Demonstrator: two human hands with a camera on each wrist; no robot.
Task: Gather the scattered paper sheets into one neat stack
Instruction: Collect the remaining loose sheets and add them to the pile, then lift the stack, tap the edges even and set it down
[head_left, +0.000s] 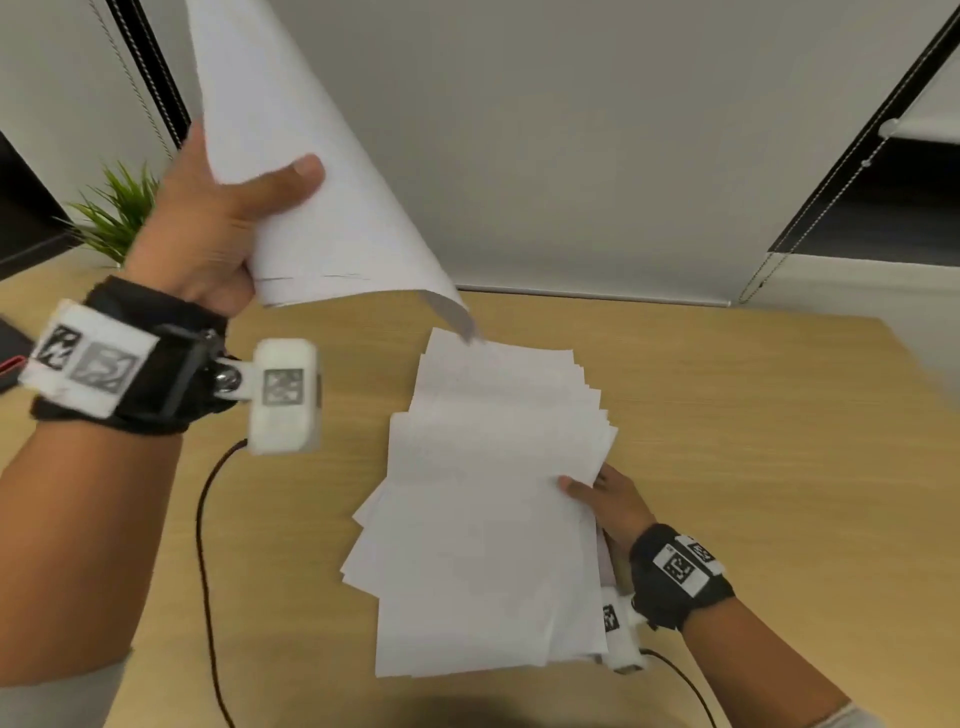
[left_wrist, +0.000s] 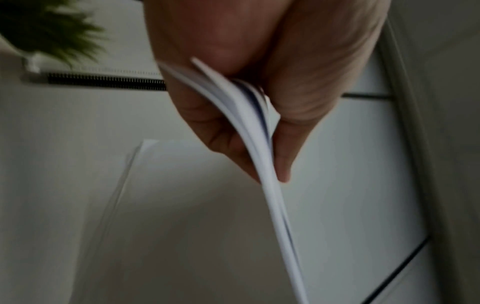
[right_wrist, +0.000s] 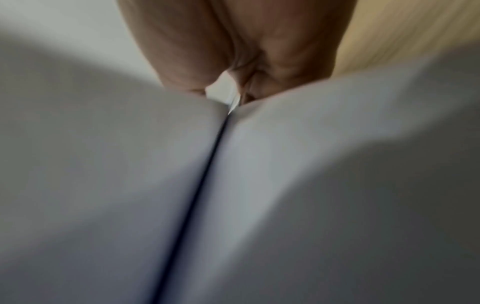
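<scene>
A loose, fanned pile of white paper sheets (head_left: 488, 519) lies on the wooden table (head_left: 753, 441). My left hand (head_left: 228, 218) is raised high at the left and grips a small bundle of white sheets (head_left: 311, 171), thumb across the front; their lower corner curls down toward the pile's far end. In the left wrist view the bundle (left_wrist: 259, 148) is pinched between thumb and fingers. My right hand (head_left: 602, 499) pinches the pile's right edge, thumb on top. The right wrist view shows blurred sheets (right_wrist: 155, 185) running into that hand (right_wrist: 239, 51).
A green potted plant (head_left: 119, 213) stands at the table's back left. A dark flat object (head_left: 10, 348) lies at the far left edge. Black cables (head_left: 205, 545) trail from both wrist cameras across the table. A grey wall and window blinds stand behind.
</scene>
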